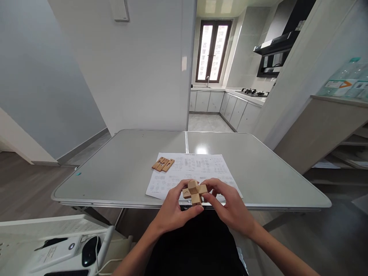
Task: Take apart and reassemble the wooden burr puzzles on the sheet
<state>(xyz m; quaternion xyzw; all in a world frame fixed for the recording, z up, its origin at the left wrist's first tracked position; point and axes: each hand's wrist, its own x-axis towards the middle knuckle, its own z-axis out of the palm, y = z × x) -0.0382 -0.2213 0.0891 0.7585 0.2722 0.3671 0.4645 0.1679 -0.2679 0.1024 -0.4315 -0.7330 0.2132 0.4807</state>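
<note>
1. Above a black-clad lap (195,245), the person's left hand (174,212) and right hand (230,207) grip a pale wooden cross-shaped block puzzle (194,190) between thumbs and fingers.
2. Just beyond: a white printed paper sheet (212,168), on a grey round-cornered table (264,172).
3. At the sheet's far-left corner: flat brown wooden pieces (168,165), side by side.
4. Farthest: a dark-framed kitchen window (213,51).

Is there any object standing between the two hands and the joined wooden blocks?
Nothing visible stands in the way: the left hand and the right hand both hold the joined wooden blocks. The flat wooden pieces lie apart, at the left edge of the paper sheet.
</note>
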